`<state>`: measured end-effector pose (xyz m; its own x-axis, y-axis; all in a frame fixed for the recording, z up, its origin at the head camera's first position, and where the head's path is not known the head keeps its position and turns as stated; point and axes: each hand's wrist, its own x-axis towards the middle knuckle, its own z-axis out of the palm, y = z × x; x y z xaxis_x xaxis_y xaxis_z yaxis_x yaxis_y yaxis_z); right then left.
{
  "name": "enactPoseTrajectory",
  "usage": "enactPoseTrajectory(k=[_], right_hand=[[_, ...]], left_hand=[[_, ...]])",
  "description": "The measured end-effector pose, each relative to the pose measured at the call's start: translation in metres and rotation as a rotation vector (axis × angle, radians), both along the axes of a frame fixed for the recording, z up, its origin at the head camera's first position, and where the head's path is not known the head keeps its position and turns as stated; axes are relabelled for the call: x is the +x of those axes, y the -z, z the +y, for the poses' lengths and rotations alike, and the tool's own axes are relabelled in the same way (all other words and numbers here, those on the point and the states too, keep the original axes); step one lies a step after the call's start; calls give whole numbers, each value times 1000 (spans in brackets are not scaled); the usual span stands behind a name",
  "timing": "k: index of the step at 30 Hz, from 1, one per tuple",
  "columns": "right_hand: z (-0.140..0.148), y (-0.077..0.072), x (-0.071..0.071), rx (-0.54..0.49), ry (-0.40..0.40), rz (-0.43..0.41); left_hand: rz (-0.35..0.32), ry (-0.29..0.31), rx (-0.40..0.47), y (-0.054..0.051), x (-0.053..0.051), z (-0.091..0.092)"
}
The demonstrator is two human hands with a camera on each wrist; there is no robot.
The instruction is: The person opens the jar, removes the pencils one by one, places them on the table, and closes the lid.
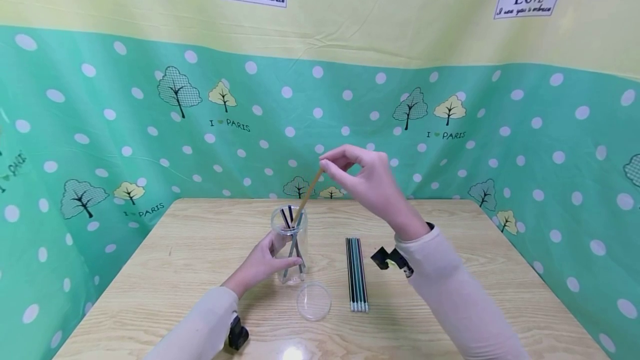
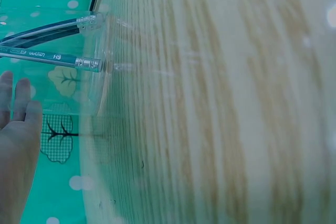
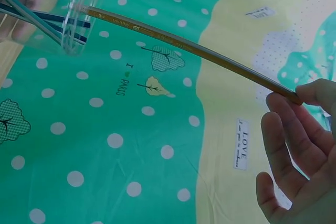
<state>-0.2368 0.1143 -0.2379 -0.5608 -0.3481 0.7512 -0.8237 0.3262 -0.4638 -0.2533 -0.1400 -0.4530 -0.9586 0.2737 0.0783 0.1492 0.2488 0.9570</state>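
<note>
The right hand pinches the upper end of a gold pencil, which slants down-left beneath it into a clear jar; nearer the table's left edge than right, the left hand grips the jar.

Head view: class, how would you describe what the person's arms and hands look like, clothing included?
The left sleeve and right sleeve are long, pale and plain. A small black device sits by each cuff. The left hand and right hand are ungloved.
</note>
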Motion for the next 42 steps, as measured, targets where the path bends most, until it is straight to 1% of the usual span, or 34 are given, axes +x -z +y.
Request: enactPoseTrajectory(k=[6,10,14,17,22,26,31,36,42], right_hand=[[9,-5,0,-29,29,46],[13,-8,0,-39,31,76],[17,-10,2,-49,32,95],[21,-11,3,-54,49,98],[27,-10,3,-50,89,80],[32,-6,2,-38,128,38],[39,6,-4,-6,189,-40],[48,21,-15,32,200,-161],[62,43,-31,89,219,-357]], left_hand=[[-11,-9,10,1,0,0],[-16,-7,20,2,-1,-1],[-15,-13,6,2,-2,-1],[-19,-25,-7,2,-1,-2],[-20,-28,0,3,-2,-3],[-2,-15,11,4,-3,-2],[18,6,10,4,-4,-2],[28,24,7,4,-3,-2],[25,18,10,5,-2,-1]])
